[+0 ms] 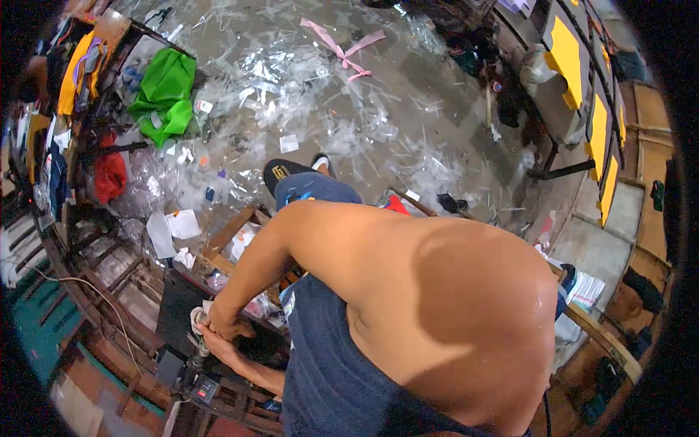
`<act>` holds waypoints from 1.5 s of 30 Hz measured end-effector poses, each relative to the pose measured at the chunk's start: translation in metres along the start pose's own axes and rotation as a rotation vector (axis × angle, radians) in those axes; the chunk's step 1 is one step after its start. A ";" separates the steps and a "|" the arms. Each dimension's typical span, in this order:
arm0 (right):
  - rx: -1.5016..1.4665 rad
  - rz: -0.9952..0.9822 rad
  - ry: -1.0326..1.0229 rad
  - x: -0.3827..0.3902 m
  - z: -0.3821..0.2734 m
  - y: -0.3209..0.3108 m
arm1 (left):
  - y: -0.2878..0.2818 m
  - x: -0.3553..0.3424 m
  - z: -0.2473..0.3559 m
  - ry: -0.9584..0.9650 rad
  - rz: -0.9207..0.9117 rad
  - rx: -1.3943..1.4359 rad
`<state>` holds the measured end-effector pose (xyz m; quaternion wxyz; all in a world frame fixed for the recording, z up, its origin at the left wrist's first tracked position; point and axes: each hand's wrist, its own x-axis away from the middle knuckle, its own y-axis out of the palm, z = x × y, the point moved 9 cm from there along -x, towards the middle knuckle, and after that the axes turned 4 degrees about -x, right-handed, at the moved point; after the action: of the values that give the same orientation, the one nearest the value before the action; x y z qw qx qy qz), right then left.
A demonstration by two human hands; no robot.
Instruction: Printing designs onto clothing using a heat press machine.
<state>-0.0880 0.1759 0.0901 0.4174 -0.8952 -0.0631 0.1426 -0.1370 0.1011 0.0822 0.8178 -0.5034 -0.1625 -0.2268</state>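
At the lower left, my right hand [226, 320] is bent down by a small white bundle [198, 316], perhaps cloth, at a metal fitting over a black board [177, 295]. My left hand [213, 340] reaches up from below to the same bundle, its fingers closed on it. My two hands overlap, so the right fingers are partly hidden and I cannot tell what they grip. A small dark box [171, 364] sits just below. My bare shoulder, right arm and dark top fill much of the view.
Plastic scraps and papers litter the floor [437, 146]. Green [164, 95] and red cloth [109, 167] lie at upper left beside crowded racks. Slanted boards with yellow pieces [564, 65] stand at right. A wooden frame [222, 244] and a cable [95, 288] are nearby.
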 end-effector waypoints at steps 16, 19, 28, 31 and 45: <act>-0.023 0.155 0.271 0.034 0.017 0.007 | 0.012 -0.020 -0.018 0.401 -0.189 -0.007; -0.072 0.059 0.096 0.030 0.018 0.020 | 0.012 -0.032 -0.046 0.430 -0.160 0.104; 0.190 -0.183 -0.508 0.008 -0.002 0.038 | -0.003 -0.025 -0.019 0.267 0.451 -0.249; 0.053 -0.220 -0.526 0.002 -0.008 0.028 | -0.019 -0.017 -0.014 0.163 0.414 -0.246; 0.109 -0.403 -0.676 -0.012 -0.029 0.017 | 0.012 -0.046 -0.038 0.129 0.648 0.308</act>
<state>-0.0904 0.1416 0.0972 0.4394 -0.7440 -0.3640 0.3477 -0.1685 0.0812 0.0339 0.9221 -0.3841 0.0253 0.0402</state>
